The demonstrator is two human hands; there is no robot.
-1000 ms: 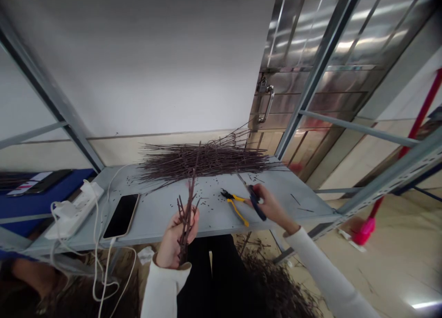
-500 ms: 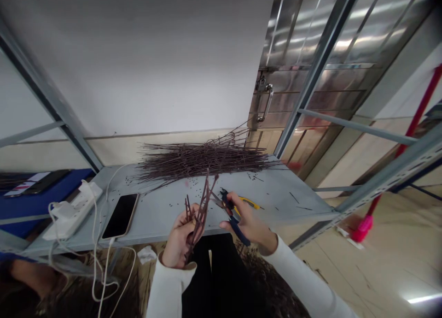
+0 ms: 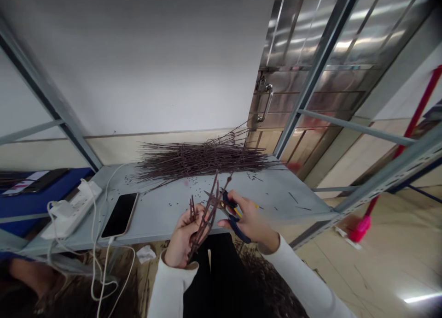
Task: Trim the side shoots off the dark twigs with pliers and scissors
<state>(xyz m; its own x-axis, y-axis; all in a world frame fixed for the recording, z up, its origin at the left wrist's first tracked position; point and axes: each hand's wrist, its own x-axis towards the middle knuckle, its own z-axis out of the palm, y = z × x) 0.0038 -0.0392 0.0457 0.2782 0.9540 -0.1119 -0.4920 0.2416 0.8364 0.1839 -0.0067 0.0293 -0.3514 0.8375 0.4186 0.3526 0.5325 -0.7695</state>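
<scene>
My left hand [image 3: 184, 237] is closed around a small bunch of thin brown twigs [image 3: 210, 216], whose upper ends stick up and fan apart. In my right hand [image 3: 250, 221] is a pair of scissors [image 3: 238, 229] with dark blue handles, its metal blades apart and pointing left. The blades reach in among the upper ends of the twigs; whether they touch one I cannot tell. Behind my right hand a bit of yellow handle [image 3: 256, 206] shows on the shelf, the rest hidden.
A large pile of long, thin brown sticks [image 3: 203, 159] lies along the back of the grey shelf [image 3: 276, 193]. Small cut bits are scattered around. To the left are a phone [image 3: 120, 215] on a cable and a white power strip [image 3: 74, 212]. Metal posts [image 3: 304, 92] frame the shelf.
My right hand has brought the scissors in slightly, so their blades now overlap the twigs. The twigs in my left hand have shifted a little to the right.
</scene>
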